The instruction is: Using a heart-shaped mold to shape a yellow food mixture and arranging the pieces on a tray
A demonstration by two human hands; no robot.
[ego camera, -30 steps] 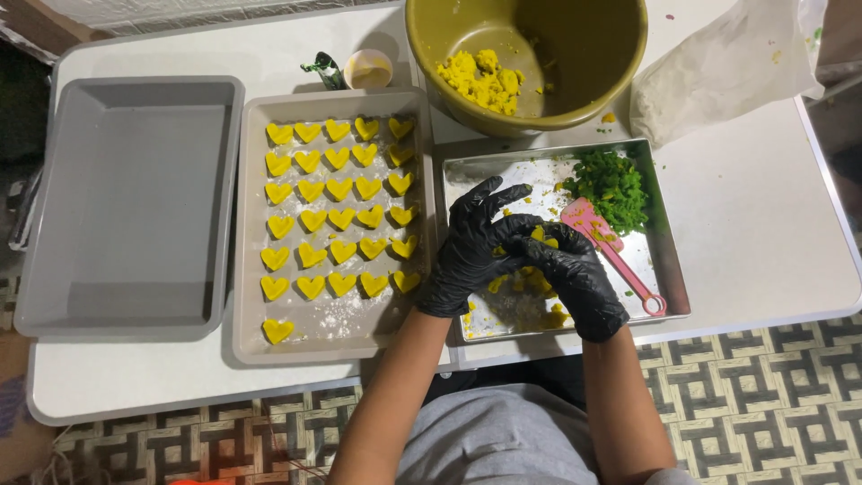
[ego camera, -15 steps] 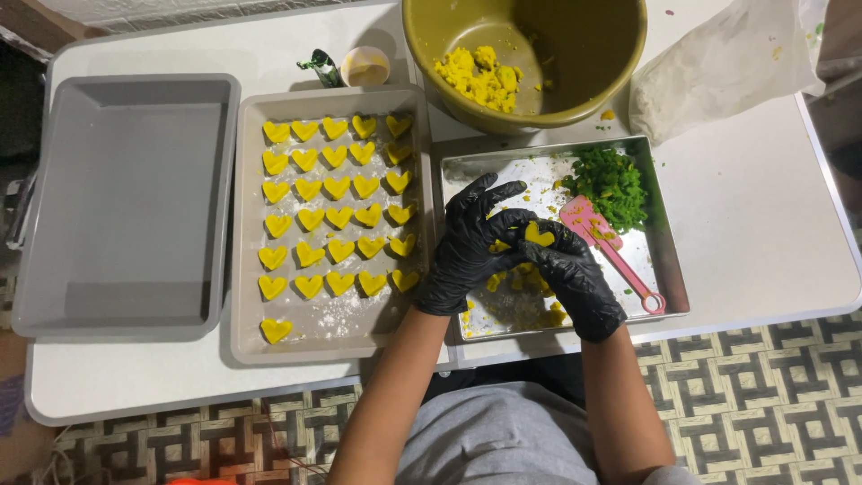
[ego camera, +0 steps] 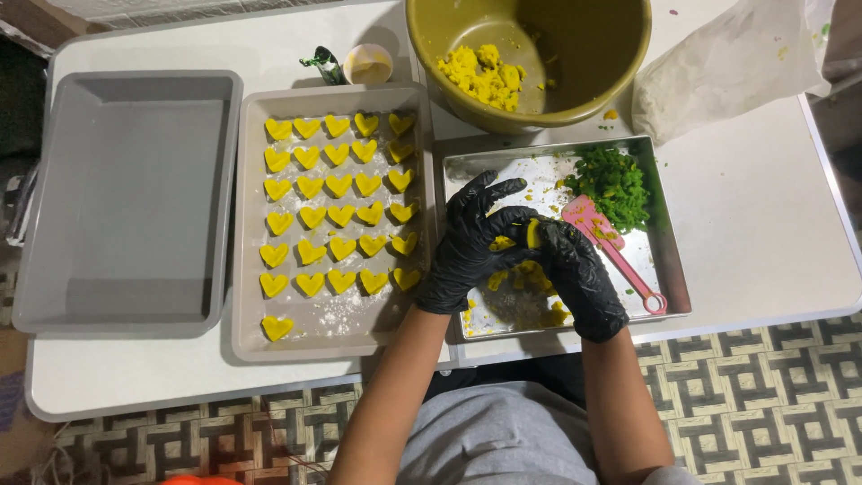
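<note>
So the yellow piece (ego camera: 533,233) that lay flat on the right fingers half a second ago is now turned on edge, pinched between both gloved hands over the steel tray (ego camera: 669,269). Left hand (ego camera: 471,242) cups it with fingers spread; right hand (ego camera: 575,274) is closed round it. Steel tray holds yellow scraps, green bits (ego camera: 615,184) and a pink cutter (ego camera: 611,251). Middle tray (ego camera: 247,269) has rows of hearts (ego camera: 339,214); grey tray (ego camera: 117,198) holds nothing; bowl (ego camera: 620,72) has yellow dough (ego camera: 480,76).
</note>
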